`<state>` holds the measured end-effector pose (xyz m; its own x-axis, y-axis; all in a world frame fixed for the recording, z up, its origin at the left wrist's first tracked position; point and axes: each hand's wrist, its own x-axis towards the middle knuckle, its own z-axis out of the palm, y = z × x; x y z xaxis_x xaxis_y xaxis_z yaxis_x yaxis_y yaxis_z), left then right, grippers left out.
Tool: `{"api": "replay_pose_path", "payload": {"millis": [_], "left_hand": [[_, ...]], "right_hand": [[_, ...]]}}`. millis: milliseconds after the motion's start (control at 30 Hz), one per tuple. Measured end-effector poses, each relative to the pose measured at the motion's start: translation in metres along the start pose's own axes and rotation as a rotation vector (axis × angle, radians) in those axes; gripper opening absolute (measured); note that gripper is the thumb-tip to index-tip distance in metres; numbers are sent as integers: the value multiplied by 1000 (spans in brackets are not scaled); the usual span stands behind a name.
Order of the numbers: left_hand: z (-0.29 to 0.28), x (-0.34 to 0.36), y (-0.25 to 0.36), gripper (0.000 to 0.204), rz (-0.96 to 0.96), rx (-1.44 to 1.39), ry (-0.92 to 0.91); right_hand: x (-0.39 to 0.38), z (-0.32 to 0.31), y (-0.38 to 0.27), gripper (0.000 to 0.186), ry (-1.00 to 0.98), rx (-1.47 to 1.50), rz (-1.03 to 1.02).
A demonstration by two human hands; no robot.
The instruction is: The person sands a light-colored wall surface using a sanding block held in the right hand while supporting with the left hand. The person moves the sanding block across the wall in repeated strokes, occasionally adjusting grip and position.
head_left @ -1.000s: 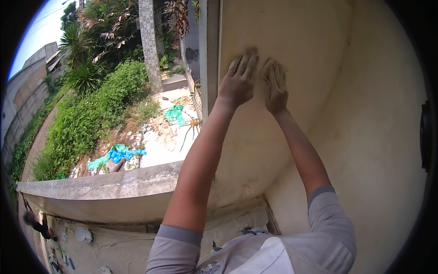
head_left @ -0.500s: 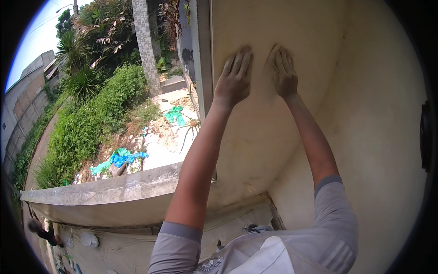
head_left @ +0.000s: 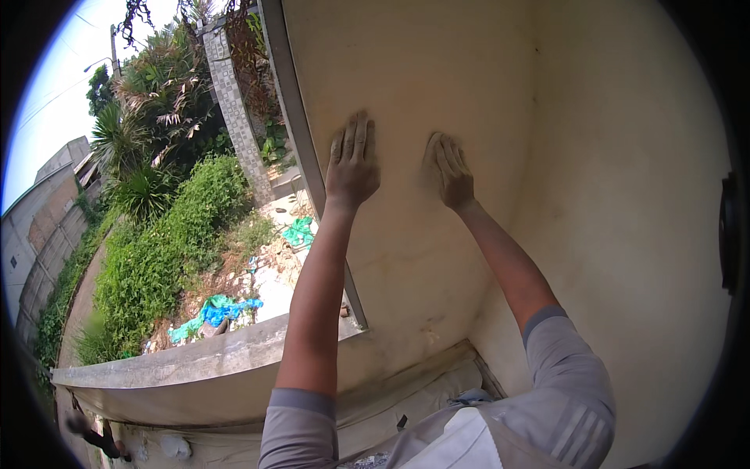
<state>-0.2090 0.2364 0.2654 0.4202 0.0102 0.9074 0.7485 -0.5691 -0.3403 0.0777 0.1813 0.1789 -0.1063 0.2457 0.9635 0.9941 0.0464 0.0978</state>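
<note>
A beige plastered wall [head_left: 406,62] rises in front of me, and both my arms are stretched up toward it. My left hand [head_left: 354,160] lies on the wall close to the window frame, its fingers straight and pointing up. To its right, my right hand [head_left: 451,170] also rests against the wall, fingers extended and tilted a little left. Both hands look dusty. A dark smudge or shadow blurs the left edge of the right hand; whether anything thin lies under that palm is hidden.
The window frame [head_left: 295,117] and concrete sill [head_left: 195,358] border an opening at the left. Outside are bushes [head_left: 168,223] and scattered rubbish with blue plastic [head_left: 223,311]. A wall corner [head_left: 523,156] stands right. Pale sheeting [head_left: 383,426] lies below; another person [head_left: 101,438] is lower left.
The view has shifted, so the wall and window sit further left and lower. Both hands appear lower and further left in the picture, still against the wall.
</note>
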Motion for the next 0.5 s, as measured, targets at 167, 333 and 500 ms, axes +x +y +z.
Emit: {"api": "replay_pose_path", "payload": {"millis": [167,333,500], "left_hand": [[6,5,22,72,-59,3,-23],[7,33,48,74,-125,28,11],[6,57,59,75,-115,84,-30]], "right_hand": [[169,-19,81,60,240,122,408],[128,-4,38,55,179,250,-163],[136,-24,181,53,196,54,-131]]}}
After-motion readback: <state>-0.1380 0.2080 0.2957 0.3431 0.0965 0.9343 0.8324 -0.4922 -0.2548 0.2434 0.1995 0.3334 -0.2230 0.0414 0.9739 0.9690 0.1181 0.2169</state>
